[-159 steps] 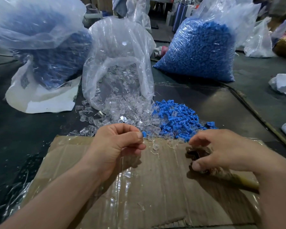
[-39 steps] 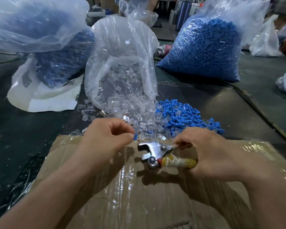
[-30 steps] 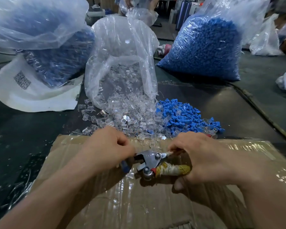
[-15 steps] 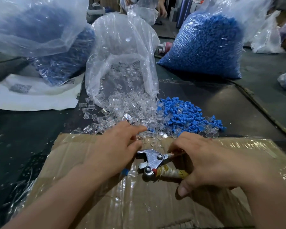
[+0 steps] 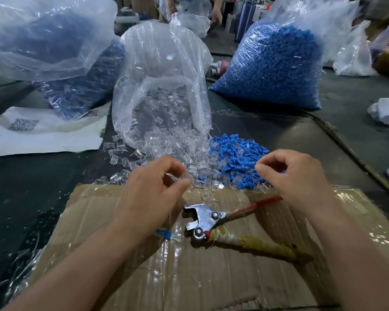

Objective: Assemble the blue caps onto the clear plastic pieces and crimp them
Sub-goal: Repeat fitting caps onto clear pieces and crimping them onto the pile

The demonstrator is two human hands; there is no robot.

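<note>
The crimping pliers (image 5: pixel 202 221) lay untouched on a taped cardboard sheet (image 5: pixel 211 277), with the jaws apart and the handles splayed away to the right.

Just beyond the pliers' head and a little to its left, the left hand (image 5: pixel 153 191) hovered with its fingers curled. Thumb and forefinger were drawn close at the near edge of the loose clear plastic pieces (image 5: pixel 166 149). Whether they pinched one of the pieces could not be told.

Beyond the pliers' red handle, the right hand (image 5: pixel 296 176) was held over the heap of loose blue caps (image 5: pixel 236 158). Its fingers were bent inward, and a speck of blue showed beside them, but a grip could not be confirmed.

Immediately left of the pliers' head, a small blue-capped piece (image 5: pixel 163 234) lay on the cardboard, partly hidden under the left wrist.

Farther back from the pliers, the clear pieces spilled from an open transparent bag (image 5: pixel 162 86). A full bag of blue caps (image 5: pixel 274 63) stood behind and to the right.
</note>
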